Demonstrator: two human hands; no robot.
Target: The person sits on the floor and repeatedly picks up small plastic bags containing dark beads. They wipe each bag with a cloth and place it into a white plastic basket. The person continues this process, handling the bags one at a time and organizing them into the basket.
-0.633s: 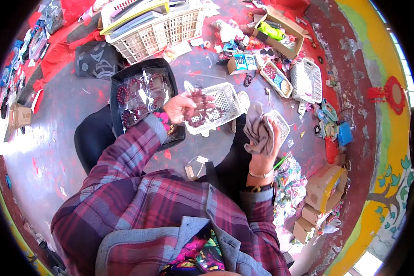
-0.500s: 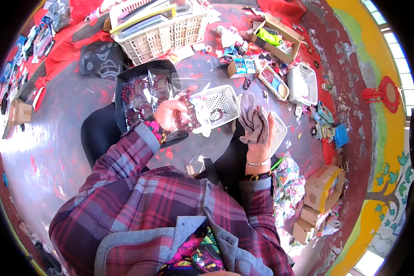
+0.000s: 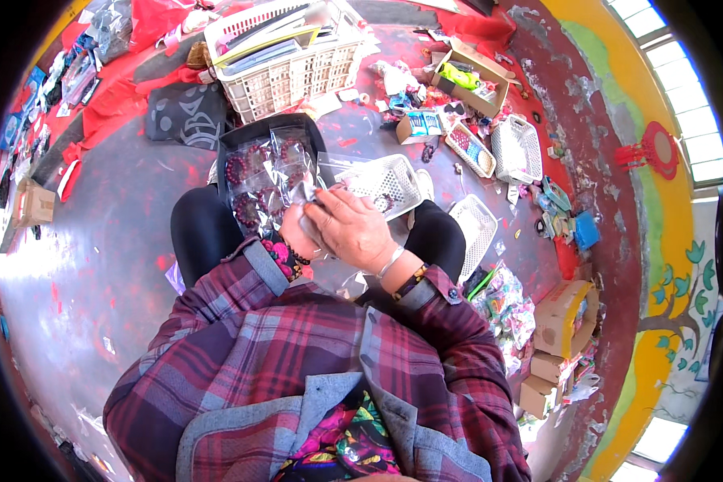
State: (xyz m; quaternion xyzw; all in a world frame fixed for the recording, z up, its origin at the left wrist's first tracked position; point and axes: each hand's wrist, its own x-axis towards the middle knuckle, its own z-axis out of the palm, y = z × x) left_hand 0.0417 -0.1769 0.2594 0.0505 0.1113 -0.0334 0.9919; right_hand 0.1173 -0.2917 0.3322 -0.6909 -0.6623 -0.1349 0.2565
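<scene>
My two hands are pressed together in front of my lap, over the near right corner of a black box (image 3: 324, 149). My right hand (image 3: 361, 231) lies over the left, its fingers closed on a crumpled grey cloth (image 3: 303, 193), of which only a part shows. My left hand (image 3: 296, 231) is mostly covered by the right and the cloth; its fingers and anything in them are hidden. In the box lie dark red bead strings (image 3: 241, 173) in clear plastic bags. Just beyond my right hand stands a white perforated basket (image 3: 402, 186) with a small beaded piece inside.
Another white basket (image 3: 475, 225) stands by my right knee. A large cream crate (image 3: 289, 79) holds flat items beyond the box. Smaller baskets, an open carton (image 3: 490, 100) and loose goods lie to the far right. Colourful packets (image 3: 502, 313) and cardboard boxes (image 3: 566, 321) are at right.
My right hand has swung left with the cloth and met my left hand. The left hand has come nearer to me; the dark red beads seen in it before are now out of sight.
</scene>
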